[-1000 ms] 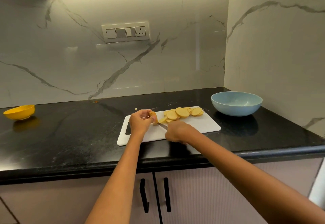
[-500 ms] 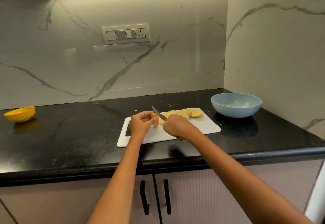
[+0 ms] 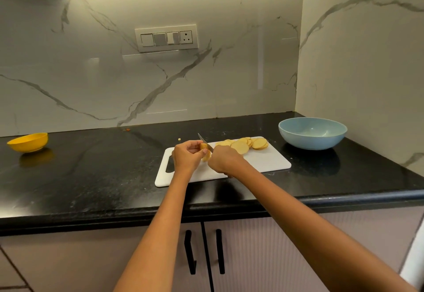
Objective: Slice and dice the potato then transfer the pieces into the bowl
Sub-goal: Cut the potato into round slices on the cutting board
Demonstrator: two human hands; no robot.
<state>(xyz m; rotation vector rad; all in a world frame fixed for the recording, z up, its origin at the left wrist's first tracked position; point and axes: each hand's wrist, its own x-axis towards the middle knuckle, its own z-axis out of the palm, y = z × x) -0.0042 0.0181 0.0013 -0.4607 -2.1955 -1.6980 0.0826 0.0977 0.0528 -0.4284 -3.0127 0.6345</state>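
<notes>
On the white cutting board [image 3: 263, 164], my left hand [image 3: 187, 157] pinches the small remaining end of the potato [image 3: 205, 150]. My right hand [image 3: 223, 159] grips a knife [image 3: 205, 141] whose blade rests against the potato end, tip pointing away and up to the left. Several round potato slices [image 3: 244, 144] lie in an overlapping row at the board's far right. The light blue bowl [image 3: 312, 134] stands empty on the counter to the right of the board.
A small yellow bowl [image 3: 28, 142] sits at the far left of the black counter [image 3: 91, 177]. A tiny potato scrap [image 3: 179, 139] lies behind the board. Marble walls close the back and right. Cabinet doors with black handles hang below.
The knife came up from the board after a cut one second ago and now lies against the potato end again. The left hand has kept its hold, barely shifting.
</notes>
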